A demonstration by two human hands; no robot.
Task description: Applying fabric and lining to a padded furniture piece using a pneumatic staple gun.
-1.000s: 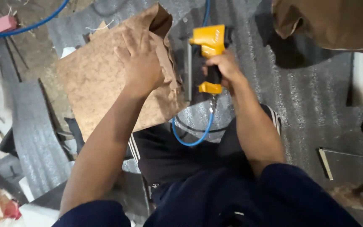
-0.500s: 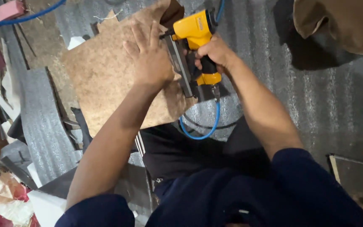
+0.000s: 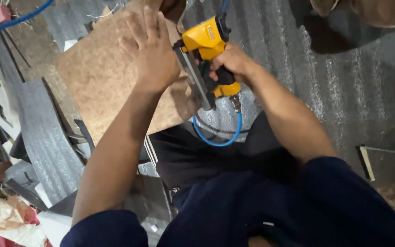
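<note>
My left hand [image 3: 152,50] lies flat, fingers spread, on a brown fibreboard panel [image 3: 97,82] covered in mottled tan fabric. My right hand [image 3: 229,61] grips the handle of a yellow and black pneumatic staple gun [image 3: 204,43]. The gun's grey magazine [image 3: 194,77] runs along the panel's right edge, just beside my left hand. A blue air hose [image 3: 220,139] loops from the gun's base down over my dark trousers.
Grey ribbed matting [image 3: 344,82] covers the floor to the right. Strips of grey material [image 3: 37,137] and scraps of cloth [image 3: 5,215] lie at the left. Another stretch of the blue hose [image 3: 14,19] crosses the top left. A brown padded piece [image 3: 371,11] sits top right.
The staple gun has swung from upright at the panel's right to lying against the panel edge by my left hand. My left hand stayed pressed on the panel.
</note>
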